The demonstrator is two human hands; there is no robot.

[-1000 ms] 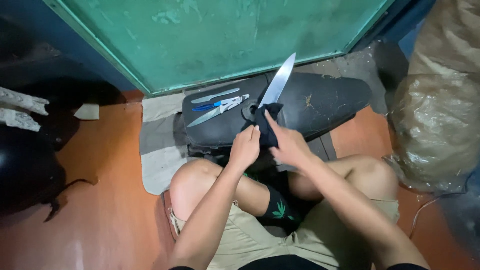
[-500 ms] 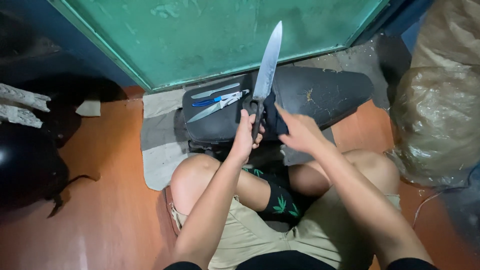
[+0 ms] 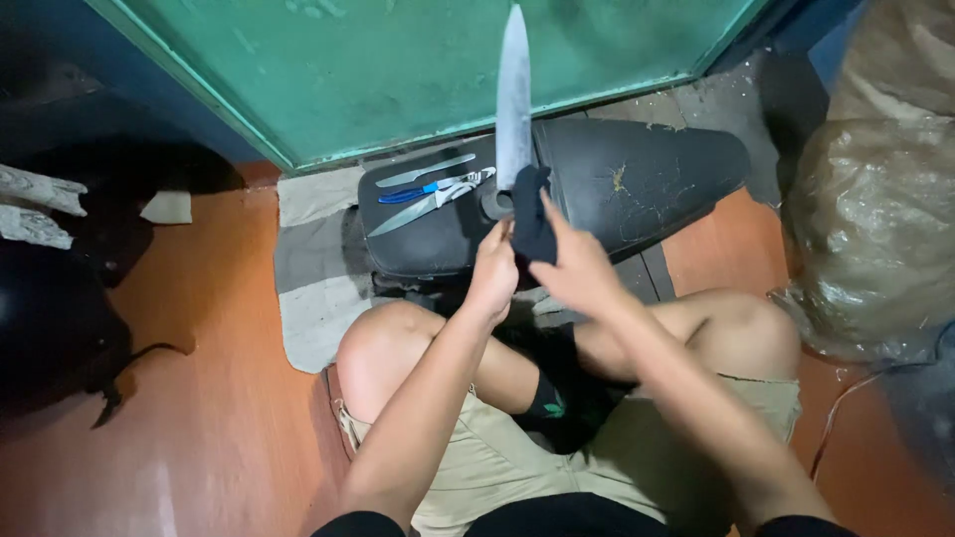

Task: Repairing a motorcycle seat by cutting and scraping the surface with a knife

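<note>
The left hand (image 3: pixel 494 273) grips the handle of a big kitchen knife (image 3: pixel 513 94), blade pointing straight up. The right hand (image 3: pixel 577 268) presses a dark cloth (image 3: pixel 532 214) against the blade's base. Behind them, on a black motorcycle seat (image 3: pixel 637 179), lie a smaller knife (image 3: pixel 426 170) and blue-handled pliers (image 3: pixel 433 189)

A large bulging bag (image 3: pixel 875 229) of translucent brownish plastic stood at the right edge. No labels, signs or screens appeared.

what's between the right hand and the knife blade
In the head view, a dark cloth lies between them: the right hand presses it against the base of the upright knife, while the left hand grips the handle.
</note>
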